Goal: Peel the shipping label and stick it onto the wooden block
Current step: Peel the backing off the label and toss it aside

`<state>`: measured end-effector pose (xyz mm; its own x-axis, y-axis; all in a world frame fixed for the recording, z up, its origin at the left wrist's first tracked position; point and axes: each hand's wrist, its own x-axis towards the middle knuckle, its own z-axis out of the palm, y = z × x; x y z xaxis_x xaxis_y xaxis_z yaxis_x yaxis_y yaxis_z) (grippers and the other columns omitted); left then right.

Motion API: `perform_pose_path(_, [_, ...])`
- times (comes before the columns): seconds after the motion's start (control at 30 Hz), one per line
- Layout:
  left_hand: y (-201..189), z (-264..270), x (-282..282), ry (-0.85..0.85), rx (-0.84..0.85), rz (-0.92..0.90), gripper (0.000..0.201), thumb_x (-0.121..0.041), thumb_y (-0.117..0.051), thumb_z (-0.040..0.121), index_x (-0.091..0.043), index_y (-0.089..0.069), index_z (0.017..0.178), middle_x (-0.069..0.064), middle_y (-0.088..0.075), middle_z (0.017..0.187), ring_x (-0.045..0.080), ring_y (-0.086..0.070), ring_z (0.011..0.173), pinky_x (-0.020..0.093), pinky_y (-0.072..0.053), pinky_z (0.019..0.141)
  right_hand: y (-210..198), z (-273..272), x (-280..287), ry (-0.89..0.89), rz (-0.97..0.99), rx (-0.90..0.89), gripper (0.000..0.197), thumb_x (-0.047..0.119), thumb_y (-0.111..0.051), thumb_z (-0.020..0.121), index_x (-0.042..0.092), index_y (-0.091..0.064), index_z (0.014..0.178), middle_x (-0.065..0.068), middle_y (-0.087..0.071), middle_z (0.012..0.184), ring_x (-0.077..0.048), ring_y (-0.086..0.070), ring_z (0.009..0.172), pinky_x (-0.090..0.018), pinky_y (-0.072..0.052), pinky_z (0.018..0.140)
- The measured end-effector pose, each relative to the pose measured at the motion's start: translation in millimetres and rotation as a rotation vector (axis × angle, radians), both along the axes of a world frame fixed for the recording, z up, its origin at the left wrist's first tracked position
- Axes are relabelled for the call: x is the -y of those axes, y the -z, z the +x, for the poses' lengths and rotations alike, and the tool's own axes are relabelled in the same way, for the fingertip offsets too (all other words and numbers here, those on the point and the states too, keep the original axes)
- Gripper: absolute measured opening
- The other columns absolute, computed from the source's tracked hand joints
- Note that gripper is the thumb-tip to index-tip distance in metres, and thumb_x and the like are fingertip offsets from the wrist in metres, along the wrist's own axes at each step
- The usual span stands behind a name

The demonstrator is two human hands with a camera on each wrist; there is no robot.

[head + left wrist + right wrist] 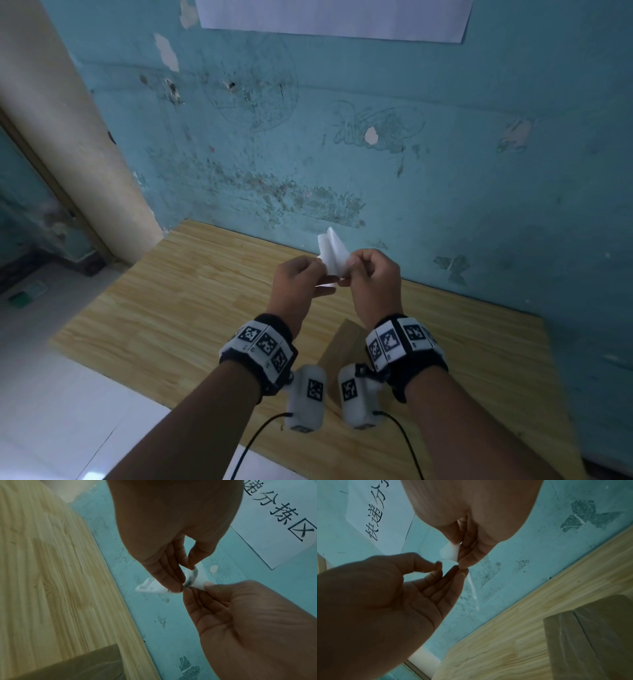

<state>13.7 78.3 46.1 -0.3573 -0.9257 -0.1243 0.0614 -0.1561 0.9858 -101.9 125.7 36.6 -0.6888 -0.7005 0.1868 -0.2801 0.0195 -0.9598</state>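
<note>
Both hands hold a white shipping label (333,255) in the air above the table, near the wall. My left hand (320,270) pinches its left part between thumb and fingers. My right hand (349,270) pinches the right part. In the left wrist view the label (150,587) is bent and shows grey print, with the left hand (186,574) and right hand (199,587) meeting on it. The right wrist view shows the label (450,551) splitting into two layers between the right hand (459,553) and left hand (450,568). The wooden block (337,346) lies on the table below my wrists, partly hidden.
The light wooden table (171,308) butts against a worn teal wall (445,171). A white paper sign (332,17) with black characters hangs high on the wall. White floor (51,394) lies left of the table, and a cream pillar (68,137) stands at the back left.
</note>
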Motion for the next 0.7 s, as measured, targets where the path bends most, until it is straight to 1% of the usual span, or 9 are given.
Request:
perform_pose_path(0.07, [-1, 6, 0, -0.013, -0.027, 0.007, 0.022, -0.002, -0.05, 0.094, 0.002, -0.061, 0.075, 0.022, -0.074, 0.086, 0.034, -0.076, 0.086, 0.048, -0.06, 0.08, -3, -2, -1, 0.017, -0.008, 0.045, 0.014, 0.008, -0.053, 0.09, 0.005, -0.065, 0.084, -0.008, -0.07, 0.074, -0.026, -0.071, 0.064, -0.038, -0.061, 0.057])
perform_pose_path(0.13, [-2, 14, -1, -0.023, -0.076, 0.035, 0.026, 0.001, -0.046, 0.094, -0.002, -0.054, 0.069, 0.015, -0.069, 0.077, 0.03, -0.074, 0.08, 0.045, -0.059, 0.076, -5, -7, -2, 0.054, 0.0, 0.075, 0.015, 0.008, -0.05, 0.092, 0.005, -0.065, 0.087, -0.007, -0.069, 0.072, -0.024, -0.07, 0.061, -0.035, -0.06, 0.055])
perform_pose_path(0.27, [1, 31, 6, -0.089, -0.203, 0.141, 0.027, 0.001, -0.042, 0.094, -0.006, -0.045, 0.069, 0.012, -0.059, 0.08, 0.033, -0.069, 0.081, 0.041, -0.059, 0.074, 1, -23, -3, 0.179, 0.041, 0.111, 0.02, 0.011, -0.046, 0.095, 0.004, -0.064, 0.093, -0.01, -0.069, 0.068, -0.02, -0.066, 0.048, -0.03, -0.055, 0.05])
perform_pose_path(0.4, [3, 42, 15, -0.164, -0.308, 0.23, 0.018, -0.001, -0.043, 0.091, -0.009, -0.046, 0.075, 0.012, -0.051, 0.079, 0.028, -0.066, 0.066, 0.036, -0.061, 0.066, 15, -40, -8, 0.334, 0.078, 0.157, 0.023, 0.011, -0.044, 0.096, 0.008, -0.063, 0.085, -0.009, -0.068, 0.064, -0.025, -0.067, 0.049, -0.038, -0.06, 0.058])
perform_pose_path(0.47, [1, 45, 17, -0.172, -0.343, 0.245, 0.02, 0.0, -0.042, 0.091, -0.01, -0.047, 0.074, 0.013, -0.051, 0.076, 0.026, -0.068, 0.061, 0.034, -0.061, 0.062, 24, -49, -12, 0.406, 0.144, 0.161, 0.026, 0.014, -0.043, 0.096, 0.004, -0.066, 0.087, -0.009, -0.069, 0.062, -0.026, -0.068, 0.051, -0.038, -0.06, 0.06])
perform_pose_path(0.53, [-1, 49, 18, -0.176, -0.371, 0.25, 0.022, 0.0, -0.042, 0.093, -0.01, -0.047, 0.074, 0.015, -0.053, 0.079, 0.025, -0.071, 0.062, 0.034, -0.062, 0.062, 33, -59, -19, 0.476, 0.223, 0.158, 0.03, 0.015, -0.043, 0.096, 0.002, -0.069, 0.088, -0.009, -0.069, 0.061, -0.026, -0.07, 0.055, -0.034, -0.058, 0.06])
perform_pose_path(0.6, [-3, 50, 18, -0.184, -0.392, 0.26, 0.021, -0.001, -0.042, 0.094, -0.008, -0.049, 0.076, 0.017, -0.053, 0.085, 0.025, -0.071, 0.063, 0.034, -0.062, 0.062, 41, -70, -29, 0.524, 0.305, 0.138, 0.035, 0.012, -0.043, 0.093, 0.0, -0.072, 0.078, -0.012, -0.071, 0.063, -0.03, -0.071, 0.064, -0.029, -0.052, 0.059])
perform_pose_path(0.63, [-4, 51, 19, -0.185, -0.397, 0.267, 0.018, -0.001, -0.041, 0.094, -0.005, -0.051, 0.079, 0.018, -0.054, 0.085, 0.025, -0.071, 0.063, 0.034, -0.062, 0.062, 45, -75, -34, 0.543, 0.35, 0.133, 0.035, 0.011, -0.043, 0.092, -0.002, -0.073, 0.076, -0.016, -0.073, 0.07, -0.032, -0.07, 0.071, -0.028, -0.049, 0.061])
perform_pose_path(0.7, [-4, 50, 18, -0.174, -0.391, 0.272, 0.016, -0.001, -0.041, 0.095, 0.003, -0.056, 0.092, 0.017, -0.059, 0.08, 0.024, -0.07, 0.064, 0.035, -0.063, 0.063, 52, -83, -45, 0.587, 0.437, 0.141, 0.031, 0.009, -0.045, 0.094, -0.004, -0.074, 0.093, -0.023, -0.074, 0.093, -0.036, -0.069, 0.087, -0.032, -0.051, 0.068])
